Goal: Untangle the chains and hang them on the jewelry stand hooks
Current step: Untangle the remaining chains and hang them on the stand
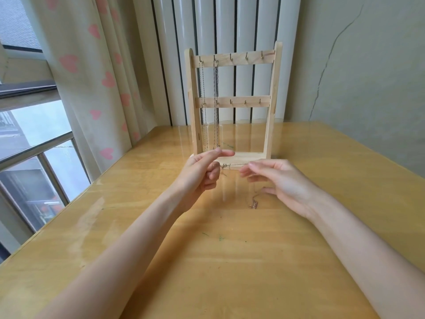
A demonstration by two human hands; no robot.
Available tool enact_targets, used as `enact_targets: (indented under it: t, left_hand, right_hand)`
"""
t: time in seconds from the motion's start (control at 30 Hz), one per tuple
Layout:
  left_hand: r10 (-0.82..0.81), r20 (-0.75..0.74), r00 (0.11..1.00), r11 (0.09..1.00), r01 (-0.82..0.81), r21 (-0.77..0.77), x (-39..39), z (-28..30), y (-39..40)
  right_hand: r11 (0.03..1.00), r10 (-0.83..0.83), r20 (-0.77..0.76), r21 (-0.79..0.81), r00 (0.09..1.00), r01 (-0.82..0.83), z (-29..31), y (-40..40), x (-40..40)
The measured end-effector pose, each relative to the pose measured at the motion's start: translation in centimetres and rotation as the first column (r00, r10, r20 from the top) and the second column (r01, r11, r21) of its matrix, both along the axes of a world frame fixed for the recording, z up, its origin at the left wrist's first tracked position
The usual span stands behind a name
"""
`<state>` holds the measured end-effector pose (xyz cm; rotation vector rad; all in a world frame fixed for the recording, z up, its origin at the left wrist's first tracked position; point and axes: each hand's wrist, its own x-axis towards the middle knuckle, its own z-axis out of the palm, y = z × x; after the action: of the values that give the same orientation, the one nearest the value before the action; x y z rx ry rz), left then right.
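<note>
Hung: two chains on stand, beyond the fingertips. In hand: third chain, taut between left hand and right hand, both pinching; pendant dangling below; unhung

The thin chain stretched between the left hand and the right hand is too fine to show its links or knots. Its ends vanish behind the fingers. The small pendant on the tabletop is blurred. Both forearms are cut off by the bottom edge.
</note>
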<state>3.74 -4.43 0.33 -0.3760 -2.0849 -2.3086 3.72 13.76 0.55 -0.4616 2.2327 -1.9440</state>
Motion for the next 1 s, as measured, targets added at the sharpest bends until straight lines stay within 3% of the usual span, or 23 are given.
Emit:
enact_targets:
  t: [0.13,0.27,0.43,0.57,0.6,0.77,0.87,1.0]
  left_hand:
    - [0.046,0.037,0.998,0.998,-0.044,-0.045,-0.1,-0.2,-0.4]
    - [0.043,0.009,0.999,0.963,-0.039,-0.265,0.0,-0.4,-0.4]
    - [0.112,-0.007,0.994,0.894,-0.104,-0.435,0.2,-0.6,-0.4]
    - [0.215,-0.145,0.966,0.735,-0.257,-0.628,-0.4,-1.1,-0.4]
    - [0.203,-0.175,0.963,0.729,-0.268,-0.630,-0.4,-1.0,-0.3]
    - [-0.055,-0.190,0.980,0.911,-0.028,-0.412,0.2,0.3,1.3]
    - [-0.201,-0.166,0.965,0.951,0.152,-0.268,0.3,0.8,2.0]
    - [-0.177,-0.053,0.983,0.983,0.174,-0.053,0.1,1.6,1.4]
  right_hand:
    - [0.987,-0.135,-0.033,-0.088,0.990,0.131,-0.1,-0.1,-0.2]
    - [0.967,-0.209,-0.036,-0.154,0.977,0.201,0.0,0.1,-0.5]
    - [0.862,-0.085,0.097,-0.493,0.992,0.122,0.4,0.6,-0.7]
    - [0.901,-0.064,0.093,-0.422,0.994,0.098,0.6,1.0,-0.7]
    - [0.918,-0.051,0.085,-0.389,0.995,0.080,0.6,1.0,-0.7]
    - [0.962,0.081,0.031,-0.264,0.996,-0.070,1.0,0.5,0.0]
    - [0.930,0.165,-0.004,-0.331,0.986,-0.157,1.6,0.1,0.4]
    - [0.903,0.112,-0.050,-0.411,0.992,-0.123,2.6,0.8,0.1]
